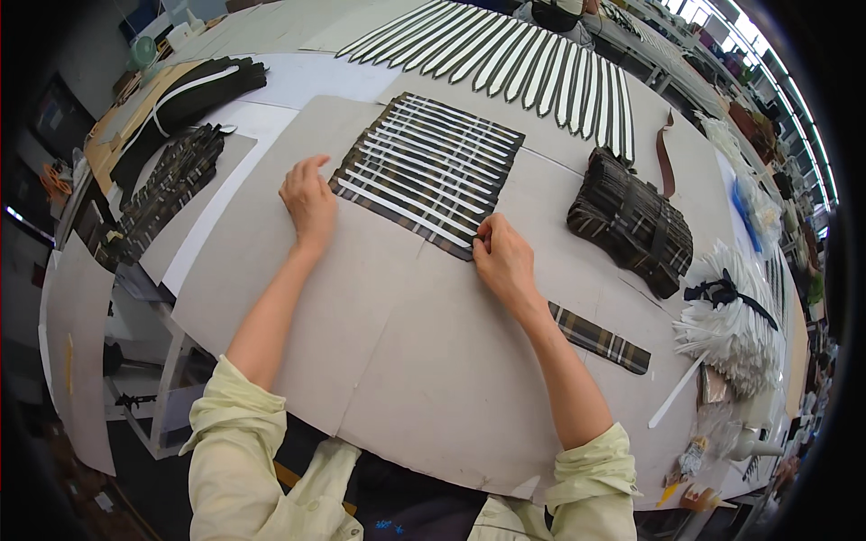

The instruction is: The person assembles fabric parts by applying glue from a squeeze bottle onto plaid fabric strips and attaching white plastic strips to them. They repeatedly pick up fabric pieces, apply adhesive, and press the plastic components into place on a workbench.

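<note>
A row of plaid fabric strips (428, 171), each topped with a narrow white strip, lies in front of me in overlapping rows. My right hand (505, 261) is at the near right corner, thumb and fingers pinched on the end of the nearest plaid strip. At the left edge of the row, my left hand (309, 203) rests with its fingers stretched and slightly curved, holding nothing. A single plaid strip (600, 337) lies apart, beside my right forearm. Farther right sits a tied bundle of plaid strips (631, 221).
Dark strips with white centres (505, 68) fan out along the far side. A tied bundle of white strips (735, 316) stands at right, near small bottles (704, 498). At left lie a dark bundle (194, 99) and more plaid pieces (176, 185). Grey board (424, 361) covers the table.
</note>
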The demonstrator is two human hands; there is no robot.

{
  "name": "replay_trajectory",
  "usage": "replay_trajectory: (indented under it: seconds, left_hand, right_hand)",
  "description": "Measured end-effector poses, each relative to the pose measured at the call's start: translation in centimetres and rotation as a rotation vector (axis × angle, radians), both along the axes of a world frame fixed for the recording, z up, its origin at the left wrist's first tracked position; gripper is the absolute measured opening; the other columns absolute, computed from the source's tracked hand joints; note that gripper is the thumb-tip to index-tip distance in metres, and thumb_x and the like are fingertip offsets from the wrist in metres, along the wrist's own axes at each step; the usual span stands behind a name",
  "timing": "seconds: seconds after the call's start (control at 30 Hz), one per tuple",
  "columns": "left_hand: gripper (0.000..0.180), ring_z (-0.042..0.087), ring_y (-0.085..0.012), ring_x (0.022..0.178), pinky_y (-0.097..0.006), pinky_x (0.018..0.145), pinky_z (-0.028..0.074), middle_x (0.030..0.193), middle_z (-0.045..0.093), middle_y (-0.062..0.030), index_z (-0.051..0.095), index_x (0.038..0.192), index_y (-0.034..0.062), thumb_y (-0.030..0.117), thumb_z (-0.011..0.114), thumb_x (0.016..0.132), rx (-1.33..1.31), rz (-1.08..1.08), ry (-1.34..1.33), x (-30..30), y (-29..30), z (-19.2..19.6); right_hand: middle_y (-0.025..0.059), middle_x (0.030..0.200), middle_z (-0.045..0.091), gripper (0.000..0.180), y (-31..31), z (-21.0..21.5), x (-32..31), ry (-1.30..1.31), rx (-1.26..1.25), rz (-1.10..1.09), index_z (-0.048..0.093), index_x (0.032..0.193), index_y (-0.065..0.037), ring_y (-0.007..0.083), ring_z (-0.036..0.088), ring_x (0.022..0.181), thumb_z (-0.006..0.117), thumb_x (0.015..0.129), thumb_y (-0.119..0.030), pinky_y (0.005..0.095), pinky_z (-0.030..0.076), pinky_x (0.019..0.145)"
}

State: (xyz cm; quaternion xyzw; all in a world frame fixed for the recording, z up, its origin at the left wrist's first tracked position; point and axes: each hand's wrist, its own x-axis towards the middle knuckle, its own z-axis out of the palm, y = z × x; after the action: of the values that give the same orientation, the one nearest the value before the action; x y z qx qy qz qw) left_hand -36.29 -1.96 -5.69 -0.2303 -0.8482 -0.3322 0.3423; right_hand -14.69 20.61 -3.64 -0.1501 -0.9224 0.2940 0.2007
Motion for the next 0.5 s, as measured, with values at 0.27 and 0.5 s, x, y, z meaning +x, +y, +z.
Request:
replay_trajectory:
  seconds: [0.27, 0.5]
  left_hand:
    - [0.026, 0.057, -0.0286, 0.105, -0.043, 0.094, 0.04, 0.107, 0.064, -0.0084, 0.064, 0.108, 0.0072, -0.003, 0.056, 0.085, -0.226, -0.395, -0.039, 7.4, 0.6, 2.0]
    - [0.014, 0.061, -0.0229, 0.081, -0.036, 0.076, 0.048, 0.093, 0.066, -0.0093, 0.063, 0.099, 0.0036, 0.006, 0.066, 0.086, 0.1, -0.313, -0.333, 12.3, -1.2, 3.0]
  right_hand:
    - [0.0174, 0.097, 0.064, 0.022, 0.9, 2.1, 2.9, 0.073, -0.133, -0.015, 0.054, 0.106, -0.002, 0.0363, 0.063, 0.088, 0.057, 0.085, 0.0, 0.0452, 0.049, 0.081]
    - [0.0111, 0.086, 0.064, 0.005, 3.8, 4.4, 15.4, 0.189, -0.248, -0.142, 0.063, 0.086, 0.001, 0.0214, 0.063, 0.076, 0.065, 0.083, 0.004, 0.0322, 0.05, 0.069]
